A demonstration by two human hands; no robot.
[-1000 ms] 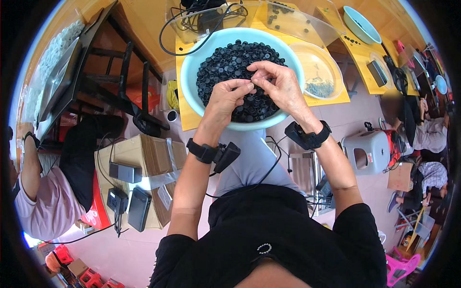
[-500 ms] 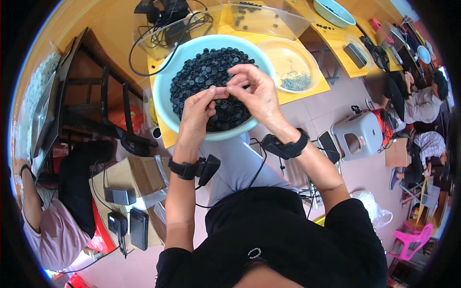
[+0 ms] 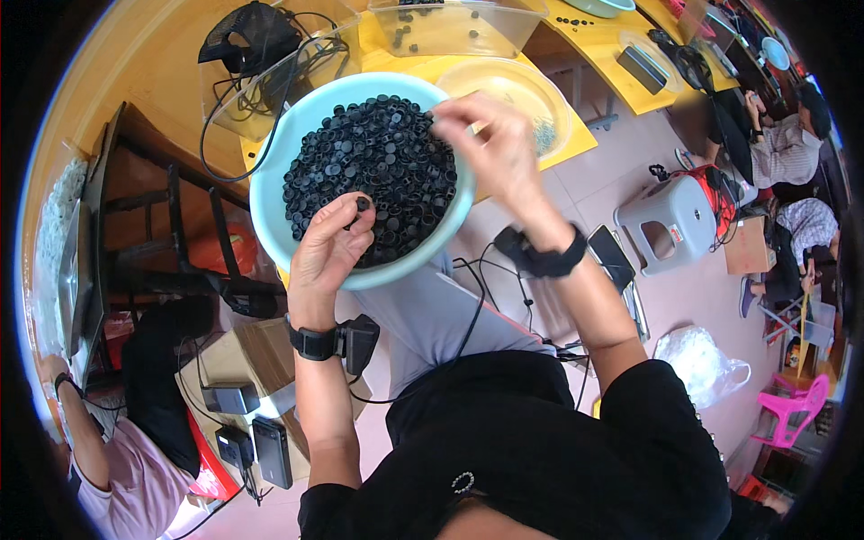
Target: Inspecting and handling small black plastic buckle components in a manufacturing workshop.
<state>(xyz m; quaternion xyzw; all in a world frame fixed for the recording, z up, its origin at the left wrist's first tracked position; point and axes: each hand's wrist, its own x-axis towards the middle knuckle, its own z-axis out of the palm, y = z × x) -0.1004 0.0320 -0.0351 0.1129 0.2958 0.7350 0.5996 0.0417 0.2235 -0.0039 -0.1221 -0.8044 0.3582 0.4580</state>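
A light blue basin (image 3: 266, 193) in front of me holds a heap of small round black plastic caps (image 3: 378, 153). Over its near side, my left hand (image 3: 335, 236) pinches one black cap (image 3: 363, 204) between thumb and fingertips. My right hand (image 3: 498, 148) is above the basin's right rim, its fingers bent and smeared by motion, so I cannot make out whether they hold anything. Beyond that hand is a round clear tray (image 3: 560, 101) with small silvery pieces (image 3: 544, 137), partly hidden by it.
On the yellow table stand a clear bin with black cables (image 3: 310, 67) and another clear box (image 3: 459, 38) with some caps. A grey stool (image 3: 666, 225) and a plastic bag (image 3: 700, 369) are at right, a cardboard box (image 3: 243, 360) at left. Other people sit on both sides.
My hands, together over the basin before, have parted. The left came nearer with a black cap; the right moved toward the right rim. The whole view has shifted a little.
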